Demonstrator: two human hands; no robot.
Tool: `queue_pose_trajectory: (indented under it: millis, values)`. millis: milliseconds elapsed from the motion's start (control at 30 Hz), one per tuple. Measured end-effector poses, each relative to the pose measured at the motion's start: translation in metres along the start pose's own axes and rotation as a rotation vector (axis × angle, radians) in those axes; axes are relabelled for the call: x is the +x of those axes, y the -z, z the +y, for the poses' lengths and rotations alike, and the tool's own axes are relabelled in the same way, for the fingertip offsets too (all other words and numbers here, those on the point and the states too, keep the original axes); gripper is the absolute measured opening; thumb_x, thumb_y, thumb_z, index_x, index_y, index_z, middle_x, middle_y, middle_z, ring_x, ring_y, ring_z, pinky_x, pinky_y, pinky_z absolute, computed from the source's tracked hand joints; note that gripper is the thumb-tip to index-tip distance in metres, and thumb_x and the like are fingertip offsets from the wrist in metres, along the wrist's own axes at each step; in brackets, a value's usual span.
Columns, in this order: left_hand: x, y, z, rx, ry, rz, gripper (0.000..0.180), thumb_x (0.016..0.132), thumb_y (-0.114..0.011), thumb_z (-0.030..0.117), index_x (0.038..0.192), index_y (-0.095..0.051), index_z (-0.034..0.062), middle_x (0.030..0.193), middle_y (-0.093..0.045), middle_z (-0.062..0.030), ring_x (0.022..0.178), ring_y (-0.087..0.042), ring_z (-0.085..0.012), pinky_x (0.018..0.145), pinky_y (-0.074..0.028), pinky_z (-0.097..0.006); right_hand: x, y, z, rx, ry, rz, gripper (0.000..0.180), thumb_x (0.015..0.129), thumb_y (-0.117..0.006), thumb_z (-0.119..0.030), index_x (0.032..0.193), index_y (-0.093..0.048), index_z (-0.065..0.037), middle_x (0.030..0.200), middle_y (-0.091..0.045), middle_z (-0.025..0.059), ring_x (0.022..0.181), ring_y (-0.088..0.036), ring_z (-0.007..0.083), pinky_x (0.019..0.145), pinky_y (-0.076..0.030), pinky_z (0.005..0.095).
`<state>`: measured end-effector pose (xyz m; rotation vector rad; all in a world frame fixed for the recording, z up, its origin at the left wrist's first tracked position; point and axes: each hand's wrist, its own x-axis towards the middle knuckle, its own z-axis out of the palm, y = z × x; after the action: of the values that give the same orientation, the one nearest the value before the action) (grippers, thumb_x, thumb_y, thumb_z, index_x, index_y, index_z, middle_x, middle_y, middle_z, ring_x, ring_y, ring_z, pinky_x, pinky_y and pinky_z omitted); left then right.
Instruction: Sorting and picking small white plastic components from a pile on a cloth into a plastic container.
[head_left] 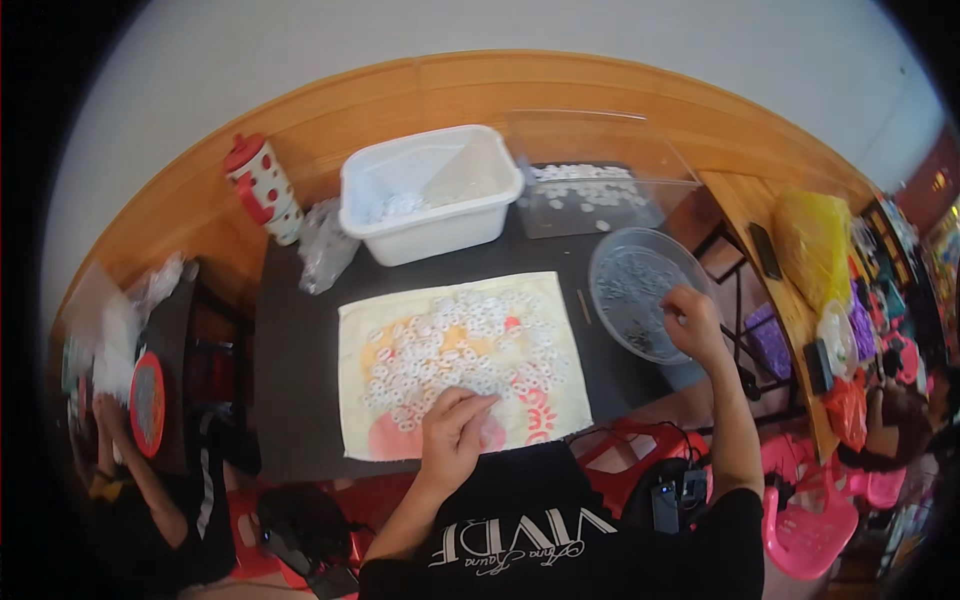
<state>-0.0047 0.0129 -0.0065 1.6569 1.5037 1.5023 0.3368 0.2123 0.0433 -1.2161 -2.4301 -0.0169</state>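
Many small white ring-like pieces [440, 345] lie spread over a cream towel [360, 325] with pink and orange print. At the towel's near edge is my left hand [455, 435], its fingers and thumb drawn together by the white pieces; whatever it pinches is too small to name. To the right, a round clear tub [600, 270] holds many small dark grey pieces [640, 285]. Over this tub's right side hangs my right hand [693, 318], fingers curled together. Anything between those fingertips is hidden.
Behind the towel stand a white basin [430, 230], a clear box [600, 225] with white discs, a spotted tumbler [265, 190] and a plastic bag [327, 245]. A thin stick [584, 307] lies beside the tub. At left, another person's hands [110, 412] are near a red-rimmed tray [150, 405].
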Motion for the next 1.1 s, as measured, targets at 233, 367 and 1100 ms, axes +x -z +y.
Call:
queue_pose_trajectory:
  millis: [233,367,1100]
  values:
    - [-0.01,-0.005,-0.012,-0.29,0.186,-0.051,0.04,0.088,-0.06,-0.011,0.127,-0.059,-0.0019,0.089,-0.063,-0.0047,0.079,-0.059,-0.0093,0.068,-0.047,-0.022,0.004,-0.027,-0.148,1.098,0.06,-0.169,0.013,0.085,-0.062,0.006,0.096,-0.062,-0.001,0.085,-0.061,0.0032,0.078,-0.059,0.0101,0.068,-0.046,0.0255]
    - [-0.007,-0.003,-0.009,-0.358,0.228,-0.048,0.04,0.089,-0.063,-0.007,0.128,-0.058,-0.0014,0.083,-0.064,-0.0057,0.069,-0.058,-0.009,0.06,-0.047,-0.024,0.008,-0.054,-0.183,1.217,0.013,-0.412,0.032,0.084,-0.066,0.008,0.112,-0.058,-0.004,0.084,-0.061,0.0016,0.077,-0.059,0.0084,0.066,-0.045,0.0244]
    - [-0.01,-0.001,-0.012,-0.324,0.202,-0.11,0.047,0.086,-0.063,-0.012,0.131,-0.057,-0.0002,0.087,-0.066,-0.0036,0.072,-0.059,-0.0064,0.062,-0.047,-0.02,0.026,-0.056,-0.187,0.999,0.282,-0.388,0.035,0.082,-0.065,0.006,0.114,-0.06,-0.008,0.078,-0.063,0.0058,0.071,-0.064,0.0199,0.064,-0.05,0.0317]
